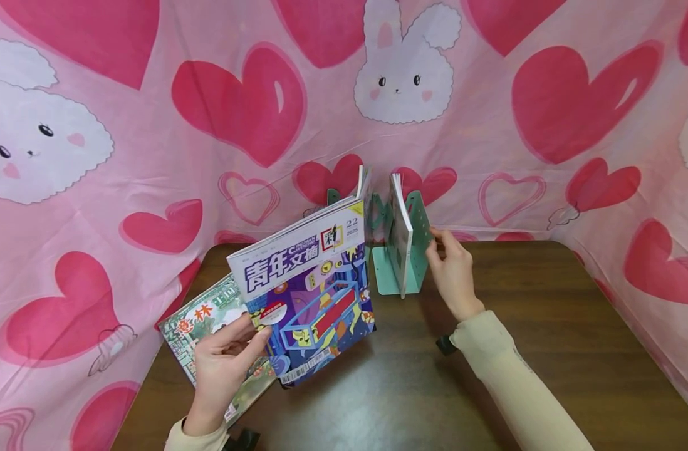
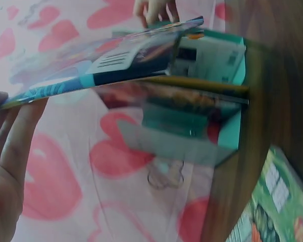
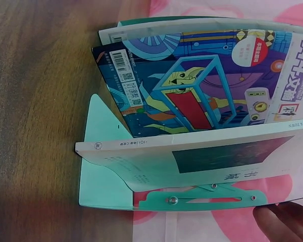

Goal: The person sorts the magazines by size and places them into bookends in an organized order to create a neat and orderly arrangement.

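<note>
Left of the bookend (image 1: 420, 247) our right hand (image 1: 453, 270) grips, our left hand (image 1: 222, 363) pinches the likely bendy magazine (image 1: 327, 307) sensibly by its edge.

Purple magazine (image 1: 321, 319): paper, smooth, slightly glossy cover
Green magazine (image 1: 208, 316): paper, smooth printed cover
Upright white book (image 3: 146, 166): paper, smooth cover
Bookend (image 3: 103, 176): thin sheet metal, smooth green coating
Rivets (image 3: 173, 200): bare, shiny metal
Tabletop (image 1: 547, 313): wood-grained, smooth, softly glossy
Backdrop (image 1: 333, 138): printed cloth, matt, lightly creased
Sleeves (image 1: 519, 376): soft-looking matt cloth

Dk brn wood tbl (image 1: 581, 326), pink heart-&-bunny cloth (image 1: 333, 119) behind & on both sides.
</note>
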Motion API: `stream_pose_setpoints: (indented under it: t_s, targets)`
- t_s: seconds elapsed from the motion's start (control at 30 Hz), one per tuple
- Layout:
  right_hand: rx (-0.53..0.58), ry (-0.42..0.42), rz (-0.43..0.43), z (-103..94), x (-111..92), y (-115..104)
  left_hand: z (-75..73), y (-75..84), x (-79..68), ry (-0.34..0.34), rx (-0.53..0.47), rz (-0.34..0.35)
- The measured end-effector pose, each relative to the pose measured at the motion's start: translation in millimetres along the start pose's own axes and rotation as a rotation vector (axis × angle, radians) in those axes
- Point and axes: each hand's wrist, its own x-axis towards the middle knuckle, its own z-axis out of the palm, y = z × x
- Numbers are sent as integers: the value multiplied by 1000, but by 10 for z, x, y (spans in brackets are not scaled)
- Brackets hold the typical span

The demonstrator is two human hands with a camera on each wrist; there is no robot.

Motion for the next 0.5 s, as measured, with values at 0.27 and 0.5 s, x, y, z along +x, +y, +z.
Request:
stream_pose_setpoints:
  t_s: [0.27, 0.5]
  targets:
    - [0, -2, -1, -17, 9, -4, 333, -1, -2, -33, 33, 15]
    - [14, -1, -10, -4, -3, 4, 599, -51, 59, -37, 65, -30]
